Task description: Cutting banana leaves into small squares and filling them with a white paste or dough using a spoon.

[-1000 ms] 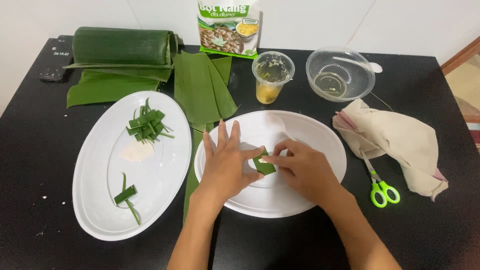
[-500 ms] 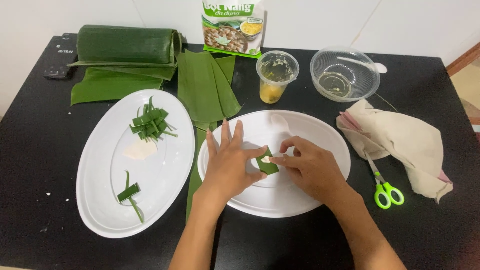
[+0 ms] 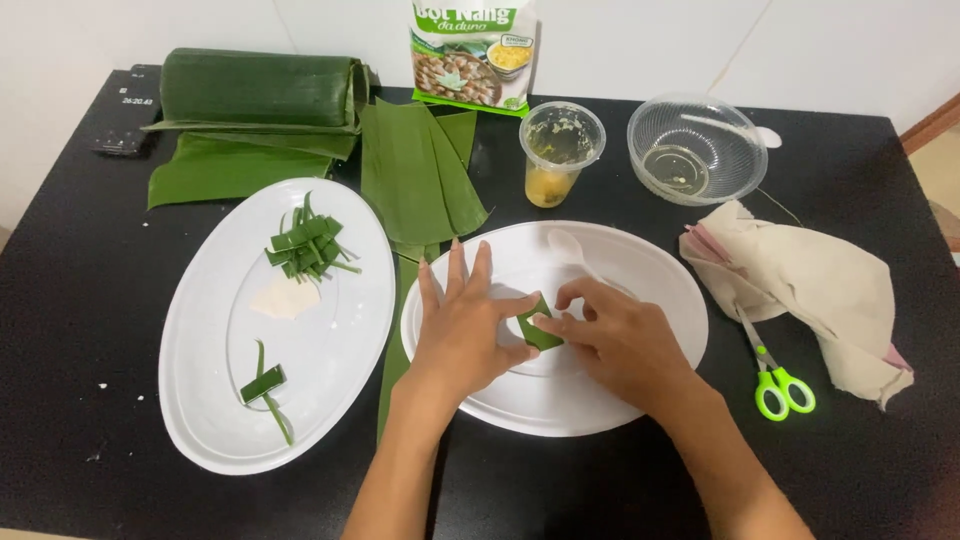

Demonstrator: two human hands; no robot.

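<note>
Both my hands rest over a white oval plate [image 3: 660,290] at the table's middle. Between them lies a small folded green leaf piece [image 3: 541,326]. My left hand [image 3: 462,325] lies flat with fingers spread, its thumb pressing the leaf piece. My right hand [image 3: 615,335] pinches the same piece with thumb and forefinger. A white plastic spoon [image 3: 568,247] lies on that plate beyond my fingers. Most of the leaf piece is hidden under my fingers.
A second white oval plate [image 3: 200,330] on the left holds cut leaf strips [image 3: 305,243], a pale dough piece [image 3: 284,298] and a small folded leaf [image 3: 263,383]. Behind: banana leaves [image 3: 415,170], a leaf roll [image 3: 258,88], a plastic cup [image 3: 560,150], a clear bowl [image 3: 695,150], a flour bag [image 3: 470,55]. Right: cloth [image 3: 800,285], green scissors [image 3: 775,375].
My hands have stayed on the leaf piece, with only small finger shifts. The view has tilted slightly, so the table's things sit a little lower in the picture.
</note>
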